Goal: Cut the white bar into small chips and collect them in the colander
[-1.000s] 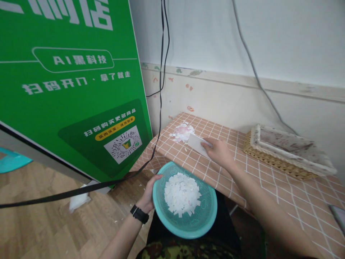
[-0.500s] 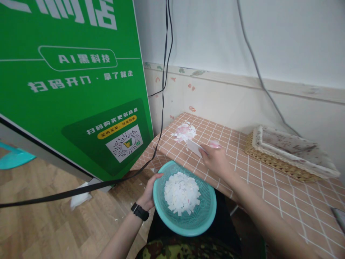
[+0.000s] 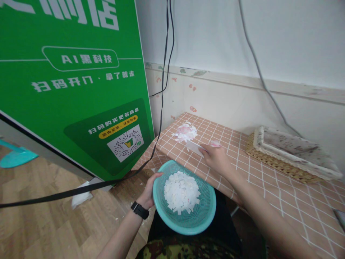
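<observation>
My left hand [image 3: 150, 191] grips the left rim of a turquoise plastic colander [image 3: 207, 212], thumb over the edge and fingers hidden beneath. Inside the colander lies a heap of white paper scraps [image 3: 182, 192]. Over the table, my right hand [image 3: 217, 158] pinches a flat white card [image 3: 195, 148] between thumb and fingers. The card's far end reaches the near edge of a pile of white and pinkish paper scraps [image 3: 185, 132] on the tablecloth. A small pink-and-white item [image 3: 215, 143] shows behind my right hand, partly hidden.
A checked brown cloth covers the table [image 3: 272, 187]. A lined wicker basket [image 3: 291, 153] stands against the wall at right. A green cabinet [image 3: 81, 108] rises at left. A black strap [image 3: 102, 185] hangs across the left side, and a dark flat object [image 3: 340, 217] lies at the right edge.
Almost nothing differs. The view has shifted very slightly, and both hands keep their hold on the colander and the card.
</observation>
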The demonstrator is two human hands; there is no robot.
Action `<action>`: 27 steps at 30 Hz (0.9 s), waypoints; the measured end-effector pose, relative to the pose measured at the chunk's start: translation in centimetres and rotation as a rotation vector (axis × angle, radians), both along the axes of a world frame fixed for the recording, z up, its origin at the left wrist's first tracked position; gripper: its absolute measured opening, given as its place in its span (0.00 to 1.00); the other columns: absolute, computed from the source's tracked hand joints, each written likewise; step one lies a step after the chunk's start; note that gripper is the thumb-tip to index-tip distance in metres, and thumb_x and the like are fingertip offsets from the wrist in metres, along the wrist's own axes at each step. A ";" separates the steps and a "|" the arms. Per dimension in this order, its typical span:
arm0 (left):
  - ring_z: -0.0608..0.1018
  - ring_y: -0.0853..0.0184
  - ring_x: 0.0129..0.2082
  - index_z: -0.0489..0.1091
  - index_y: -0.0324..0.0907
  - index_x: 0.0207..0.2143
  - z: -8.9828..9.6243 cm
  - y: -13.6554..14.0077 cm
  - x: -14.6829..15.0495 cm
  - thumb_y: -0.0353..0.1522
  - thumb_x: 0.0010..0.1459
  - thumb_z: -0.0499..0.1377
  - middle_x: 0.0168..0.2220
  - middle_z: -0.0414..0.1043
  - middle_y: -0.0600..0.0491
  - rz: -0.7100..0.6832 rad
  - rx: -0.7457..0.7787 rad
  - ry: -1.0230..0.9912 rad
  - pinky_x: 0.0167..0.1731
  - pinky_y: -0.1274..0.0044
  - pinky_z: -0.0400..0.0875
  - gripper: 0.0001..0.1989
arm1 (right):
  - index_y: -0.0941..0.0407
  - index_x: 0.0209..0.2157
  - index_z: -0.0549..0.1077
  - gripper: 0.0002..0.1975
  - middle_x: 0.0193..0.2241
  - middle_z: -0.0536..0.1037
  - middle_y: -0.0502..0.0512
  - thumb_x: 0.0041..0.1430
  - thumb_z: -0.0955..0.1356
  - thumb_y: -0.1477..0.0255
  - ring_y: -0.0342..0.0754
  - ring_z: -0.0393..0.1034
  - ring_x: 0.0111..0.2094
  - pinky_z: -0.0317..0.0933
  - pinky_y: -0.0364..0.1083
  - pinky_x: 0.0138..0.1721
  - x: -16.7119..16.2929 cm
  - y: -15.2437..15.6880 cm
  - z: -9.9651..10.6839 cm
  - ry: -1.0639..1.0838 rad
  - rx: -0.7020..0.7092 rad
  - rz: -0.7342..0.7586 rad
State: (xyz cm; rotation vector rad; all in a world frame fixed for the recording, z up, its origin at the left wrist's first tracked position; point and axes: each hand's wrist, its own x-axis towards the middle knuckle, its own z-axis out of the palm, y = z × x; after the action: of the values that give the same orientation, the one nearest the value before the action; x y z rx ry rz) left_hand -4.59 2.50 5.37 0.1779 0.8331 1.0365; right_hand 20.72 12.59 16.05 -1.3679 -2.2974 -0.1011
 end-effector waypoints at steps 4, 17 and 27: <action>0.79 0.60 0.28 0.71 0.34 0.37 0.1 0.0 -0.1 0.36 0.52 0.58 0.30 0.78 0.45 0.007 0.017 -0.003 0.33 0.71 0.73 0.14 | 0.56 0.35 0.75 0.14 0.23 0.77 0.54 0.60 0.59 0.69 0.46 0.69 0.24 0.54 0.43 0.26 0.3 -0.4 0.0 0.038 -0.021 0.051; 0.78 0.61 0.26 0.71 0.35 0.34 -0.2 0.2 -0.3 0.36 0.52 0.58 0.28 0.78 0.46 0.016 0.004 0.012 0.32 0.72 0.73 0.13 | 0.56 0.42 0.75 0.15 0.29 0.79 0.56 0.60 0.60 0.68 0.46 0.72 0.24 0.62 0.44 0.27 1.1 -2.9 -1.9 0.198 -0.021 0.067; 0.79 0.60 0.28 0.72 0.34 0.36 0.3 0.2 -0.4 0.36 0.51 0.58 0.29 0.78 0.45 0.019 -0.014 0.011 0.34 0.70 0.73 0.14 | 0.52 0.41 0.75 0.13 0.34 0.79 0.54 0.60 0.62 0.68 0.46 0.74 0.28 0.66 0.44 0.29 1.1 -5.6 -1.0 0.381 -0.113 0.178</action>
State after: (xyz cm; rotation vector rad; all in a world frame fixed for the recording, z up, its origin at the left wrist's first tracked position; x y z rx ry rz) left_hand -4.96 2.74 5.63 0.1649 0.8534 1.0479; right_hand 21.83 6.95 15.03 -1.1139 -2.1099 0.3241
